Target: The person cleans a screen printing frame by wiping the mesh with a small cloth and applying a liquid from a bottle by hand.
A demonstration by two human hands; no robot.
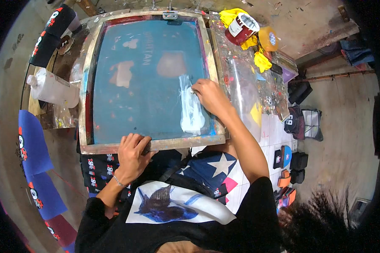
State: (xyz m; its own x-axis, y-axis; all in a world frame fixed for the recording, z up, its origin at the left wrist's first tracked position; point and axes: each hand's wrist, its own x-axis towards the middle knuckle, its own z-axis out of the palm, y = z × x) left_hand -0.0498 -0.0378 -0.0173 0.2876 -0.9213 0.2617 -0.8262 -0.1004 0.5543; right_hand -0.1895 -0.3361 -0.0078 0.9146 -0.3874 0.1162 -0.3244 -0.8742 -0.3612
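A wooden-framed printing screen [139, 104] with blue-coated mesh lies before me, hinged at its far edge by a metal clamp [170, 15]. My left hand [133, 155] grips the near rail of the screen's frame, fingers over the top. Near the right side of the mesh, my right hand [205, 95] pinches a small object, mostly hidden by the fingers. Just left of and below those fingers, a streaky patch of white ink or paste [191, 117] covers part of the mesh. Paler shapes and faint lettering show elsewhere in the blue coating.
A white plastic bottle [55, 88] leans left of the frame. On the stained table to the right are a dark red paint can [241, 28], a tape roll [268, 38] and yellow cloth [262, 62]. Printed blue fabric pieces [34, 142] hang at left; folded goods lie on the floor at right.
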